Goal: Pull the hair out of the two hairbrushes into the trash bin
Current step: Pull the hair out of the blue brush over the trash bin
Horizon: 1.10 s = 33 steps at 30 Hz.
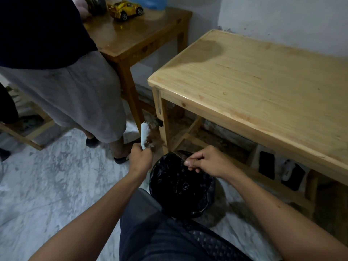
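Nearest you: trash bin (180, 185), black liner, mouth open, on the floor between your knee and the light wooden table (263, 81).

Your right hand (209, 162) sits over the bin's far rim, thumb and forefinger pinched together, other fingers curled. Looks like a thin wisp of hair is in the pinch, but it's too fine against the black liner to be sure. If it's there, it's already above the opening, so releasing it should drop it inside.

Your left hand (141, 157) is up and to the left of the bin, just outside its rim, fist closed round the handle of the white hairbrush (145, 134). The brush's long axis runs near upright, head on top, bristles facing right toward the table leg. A brown clump of hair (153, 141) hangs in the bristles, low on the head, just above your fist.

Key relation: the clump lies left of and a bit beyond your right fingers, near but apart. Right hand is the free one to reach it. Pull rightward and down, so strands cross over the bin.

Second hairbrush isn't in view.

Further out: another person (71, 87) stands at left beside a darker table (135, 32) with a yellow toy car (125, 9).
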Motion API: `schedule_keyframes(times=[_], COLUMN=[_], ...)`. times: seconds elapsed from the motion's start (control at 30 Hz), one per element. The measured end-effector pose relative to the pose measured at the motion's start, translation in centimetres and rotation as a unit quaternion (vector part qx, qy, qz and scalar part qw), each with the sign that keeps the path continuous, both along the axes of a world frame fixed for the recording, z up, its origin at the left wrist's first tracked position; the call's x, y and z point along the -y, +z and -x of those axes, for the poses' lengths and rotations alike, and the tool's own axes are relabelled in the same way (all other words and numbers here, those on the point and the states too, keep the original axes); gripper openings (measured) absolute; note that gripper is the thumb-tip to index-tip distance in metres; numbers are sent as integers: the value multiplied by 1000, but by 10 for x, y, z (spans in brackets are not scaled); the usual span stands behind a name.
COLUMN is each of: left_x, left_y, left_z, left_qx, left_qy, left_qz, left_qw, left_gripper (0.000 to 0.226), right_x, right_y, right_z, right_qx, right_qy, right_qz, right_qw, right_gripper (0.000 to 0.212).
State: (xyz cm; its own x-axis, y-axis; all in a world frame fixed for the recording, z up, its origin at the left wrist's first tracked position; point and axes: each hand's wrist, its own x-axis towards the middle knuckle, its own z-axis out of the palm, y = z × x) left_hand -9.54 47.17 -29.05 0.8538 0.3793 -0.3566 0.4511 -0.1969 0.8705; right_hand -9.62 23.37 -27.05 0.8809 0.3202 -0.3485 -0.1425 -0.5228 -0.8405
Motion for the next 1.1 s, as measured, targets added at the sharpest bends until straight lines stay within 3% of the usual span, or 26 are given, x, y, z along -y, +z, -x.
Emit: schedule_keyframes(times=[0.17,0.27,0.33,0.4,0.47,0.53,0.73,0.93,1.03,1.1], left_x=[-3,2,7,11,14,16,-1,0,6,9], left_y=[4,5,8,8,9,12,10,6,5,6], left_z=[9,21,27,31,33,33,18,23,26,28], left_qx=[2,42,72,98,114,117,43,59,88,115], left_qy=[-12,-85,-131,-171,-209,-216,-52,-72,-123,-163], left_qz=[-19,-63,-109,-131,-142,-141,-101,-104,-108,-131], left_qw=[1000,993,983,972,961,959,993,990,983,971], left_gripper=[11,9,12,11,12,13,11,11,9,9], right_x=[8,-1,-13,-23,-28,-30,-11,4,-3,-11], right_y=[2,3,6,10,10,6,7,1,-2,-9], right_z=[-2,-7,-8,-10,-11,-12,-7,-9,-11,-12], right_qx=[-15,-36,-70,-72,-56,-29,-1,-41,-62,-55], right_qy=[32,88,27,-17,-14,-26,-28,3,24,-15], right_qz=[37,116,64,13,-2,-14,17,79,118,80], right_qw=[999,989,995,997,998,999,999,996,991,995], right_gripper=[17,67,89,77,44,29,28,25,86,116])
